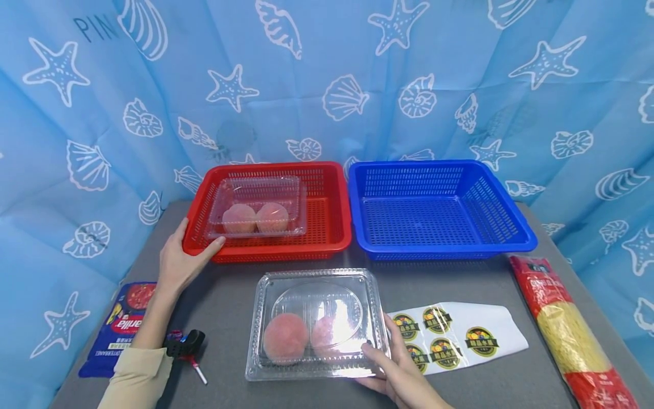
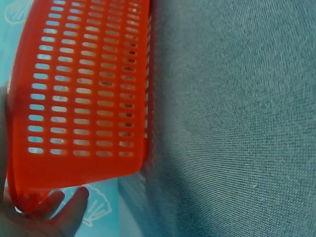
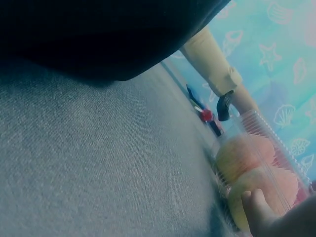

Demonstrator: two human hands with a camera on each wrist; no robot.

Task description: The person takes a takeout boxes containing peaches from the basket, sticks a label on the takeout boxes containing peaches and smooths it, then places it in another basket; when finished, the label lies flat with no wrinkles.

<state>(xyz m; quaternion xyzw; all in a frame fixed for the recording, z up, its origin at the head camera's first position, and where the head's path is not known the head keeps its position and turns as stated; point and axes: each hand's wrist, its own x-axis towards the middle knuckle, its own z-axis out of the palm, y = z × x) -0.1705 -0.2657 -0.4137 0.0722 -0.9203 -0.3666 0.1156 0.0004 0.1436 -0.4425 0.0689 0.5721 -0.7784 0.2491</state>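
My left hand (image 1: 180, 260) grips the front left corner of a red plastic basket (image 1: 327, 245); in the left wrist view its fingertips (image 2: 81, 193) show past the basket's corner. Inside that basket sits a clear clamshell box (image 1: 255, 187) with two peaches (image 1: 272, 217) in it. Nearer the front, my right hand (image 1: 395, 366) holds a second clear clamshell box (image 1: 317, 287) by its right front corner, thumb on the lid. Two peaches (image 1: 286, 338) lie in this box, and its lid is down. The right wrist view shows the same peaches (image 3: 247, 153) through the plastic.
A blue basket (image 1: 444, 250) stands right of the red one. A sheet of round fruit stickers (image 1: 480, 341) lies beside the right hand. Spaghetti in a bag (image 1: 572, 329) is at far right. A blue Barilla packet (image 1: 102, 352) and a lollipop (image 1: 199, 370) lie near the left forearm.
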